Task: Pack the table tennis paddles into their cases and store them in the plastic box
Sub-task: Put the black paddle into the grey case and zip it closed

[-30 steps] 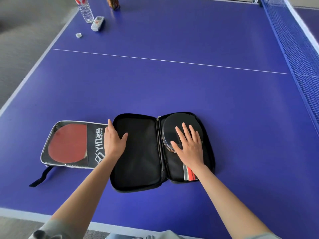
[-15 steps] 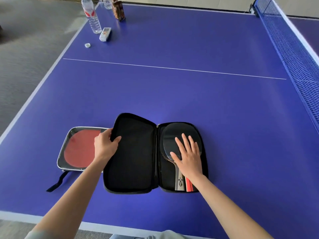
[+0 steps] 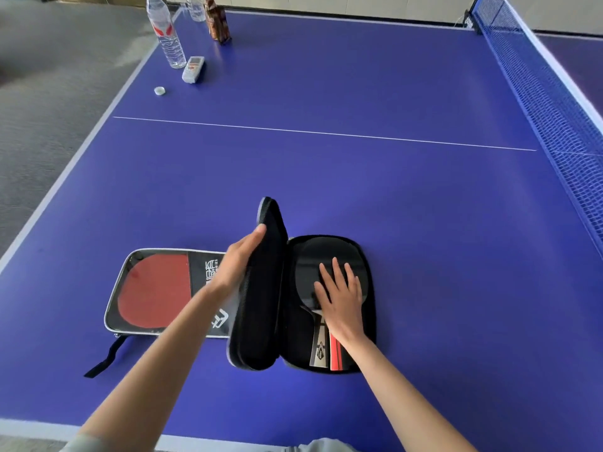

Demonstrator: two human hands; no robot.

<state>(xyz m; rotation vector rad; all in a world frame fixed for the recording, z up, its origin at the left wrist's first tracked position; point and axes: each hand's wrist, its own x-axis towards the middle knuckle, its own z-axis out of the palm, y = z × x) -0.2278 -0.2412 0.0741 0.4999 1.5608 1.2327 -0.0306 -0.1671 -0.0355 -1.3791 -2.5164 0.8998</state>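
Observation:
A black zip case (image 3: 370,324) lies open on the blue table. Its left flap (image 3: 266,288) stands nearly upright, lifted by my left hand (image 3: 239,262), whose fingers hold the flap's outer side. In the right half lies a black-faced paddle (image 3: 313,265) with a second handle beside it. My right hand (image 3: 341,295) rests flat on the paddle with fingers spread. To the left lies a clear-windowed case (image 3: 153,291) with a red paddle inside and a black strap trailing from it.
At the far left of the table stand a water bottle (image 3: 168,37), a remote-like device (image 3: 193,69), a bottle cap (image 3: 159,90) and a brown bottle (image 3: 218,22). The net (image 3: 554,102) runs along the right. The table's near edge (image 3: 32,425) is close to my body.
My left hand has swung the case's left flap up from flat on the table to nearly upright. My right hand has stayed pressed on the black paddle.

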